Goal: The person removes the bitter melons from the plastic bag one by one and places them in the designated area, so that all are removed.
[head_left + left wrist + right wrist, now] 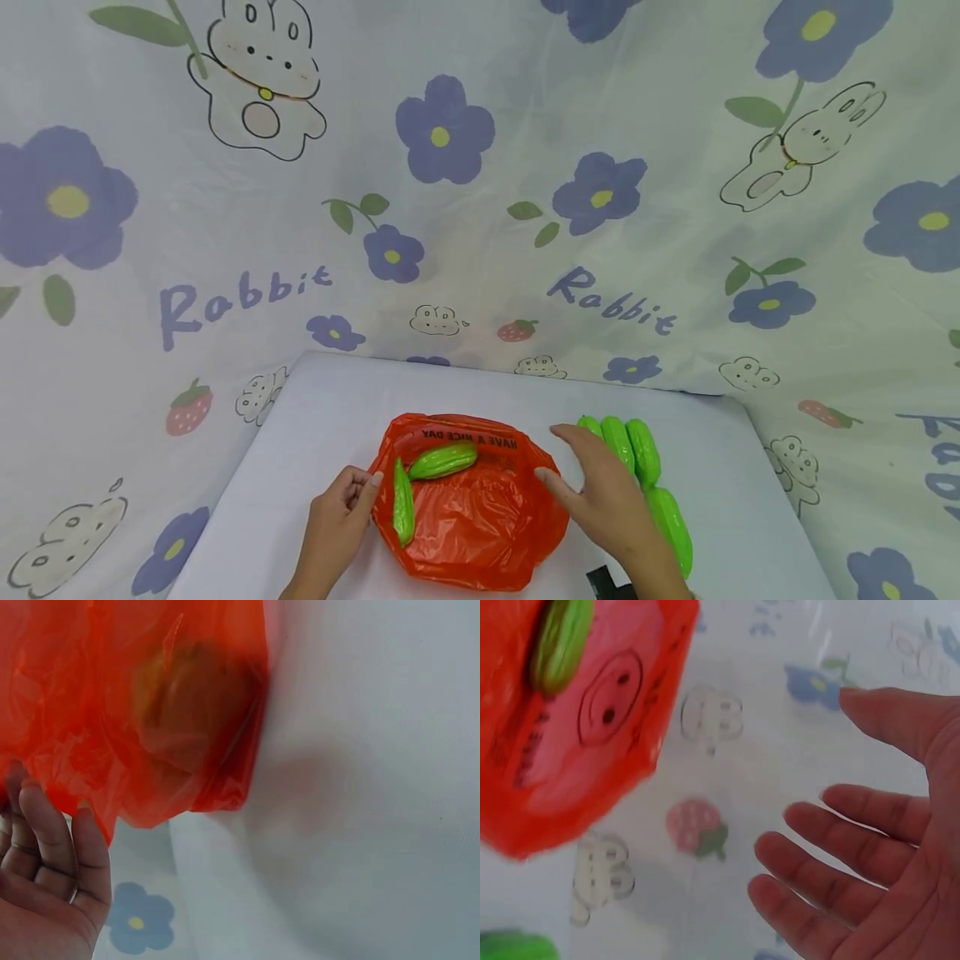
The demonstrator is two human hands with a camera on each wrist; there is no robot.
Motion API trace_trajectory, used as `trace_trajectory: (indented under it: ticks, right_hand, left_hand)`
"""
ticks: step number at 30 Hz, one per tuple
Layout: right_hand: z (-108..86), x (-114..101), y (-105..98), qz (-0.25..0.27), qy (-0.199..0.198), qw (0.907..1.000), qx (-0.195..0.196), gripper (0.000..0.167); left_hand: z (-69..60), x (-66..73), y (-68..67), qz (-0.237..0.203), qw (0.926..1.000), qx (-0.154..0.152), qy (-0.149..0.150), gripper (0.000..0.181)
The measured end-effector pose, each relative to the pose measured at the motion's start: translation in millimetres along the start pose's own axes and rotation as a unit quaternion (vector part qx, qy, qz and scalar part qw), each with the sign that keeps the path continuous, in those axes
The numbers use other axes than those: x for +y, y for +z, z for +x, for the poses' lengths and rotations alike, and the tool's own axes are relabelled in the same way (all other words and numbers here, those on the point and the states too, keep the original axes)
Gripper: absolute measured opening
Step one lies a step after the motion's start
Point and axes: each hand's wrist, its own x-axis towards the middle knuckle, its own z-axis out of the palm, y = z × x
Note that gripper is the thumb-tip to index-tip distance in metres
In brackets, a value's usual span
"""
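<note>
An orange-red plastic bag [472,517] lies with its mouth spread wide, printed with text and a smiley face. Inside it are two ridged, bright green cucumber-like vegetables, one upright along the left side [403,504] and one slanted near the back [444,460]. My left hand [341,512] pinches the bag's left rim between thumb and curled fingers. My right hand [611,492] holds nothing; thumb and fingers are spread beside the bag's right rim. In the right wrist view, a gap separates the right hand [870,840] from the bag [622,727].
Several more green vegetables [643,450] lie in a group on the white table [322,417], right of the bag, partly behind my right hand. A black-and-white piece [607,583] sits at the front edge. A flowered rabbit-print cloth [465,225] hangs behind.
</note>
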Motion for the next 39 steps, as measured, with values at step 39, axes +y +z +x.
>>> trace_trajectory:
  ticks: [39]
  right_hand:
    - [68.9,-31.8,162.0,-0.221,-0.084,0.9463,-0.22,0.06]
  left_hand:
    - [-1.0,0.3,-3.2,0.0,1.0,-0.008,-0.004,0.029]
